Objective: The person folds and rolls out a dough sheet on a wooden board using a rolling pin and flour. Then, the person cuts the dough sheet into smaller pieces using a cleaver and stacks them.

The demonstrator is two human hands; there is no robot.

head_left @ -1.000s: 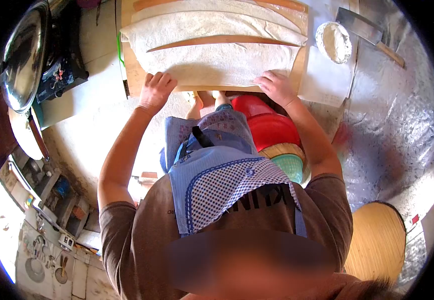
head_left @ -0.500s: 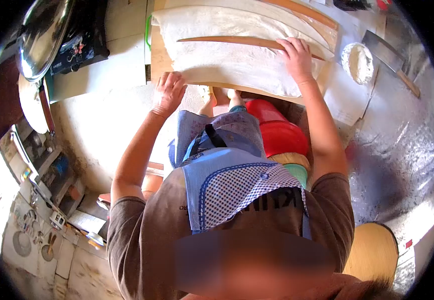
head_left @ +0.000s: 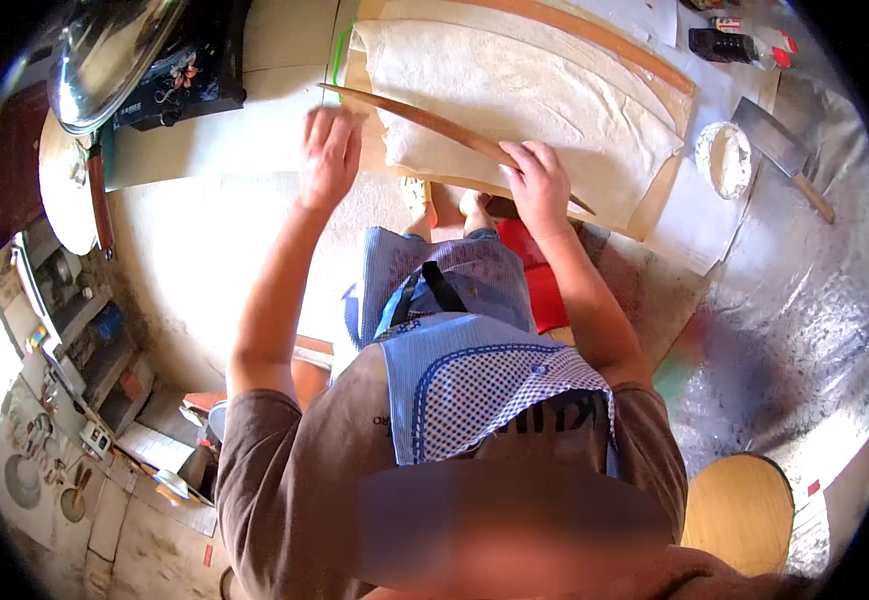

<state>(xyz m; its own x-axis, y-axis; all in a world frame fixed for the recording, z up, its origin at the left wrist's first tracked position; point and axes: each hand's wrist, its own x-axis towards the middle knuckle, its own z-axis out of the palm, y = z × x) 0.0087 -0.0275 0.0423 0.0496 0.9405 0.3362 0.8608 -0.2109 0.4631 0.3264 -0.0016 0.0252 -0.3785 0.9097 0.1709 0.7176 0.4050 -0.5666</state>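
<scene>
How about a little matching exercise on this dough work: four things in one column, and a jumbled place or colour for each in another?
Things
1. Tapered rolling pin
2. Dough sheet
3. Cleaver
4. Apron

Places and colours
A. Beside the bowl of white powder
B. Held in the right hand
C. Blue, with a checked part
D. Spread out over the wooden board

Right pairs: 1-B, 2-D, 3-A, 4-C
</scene>
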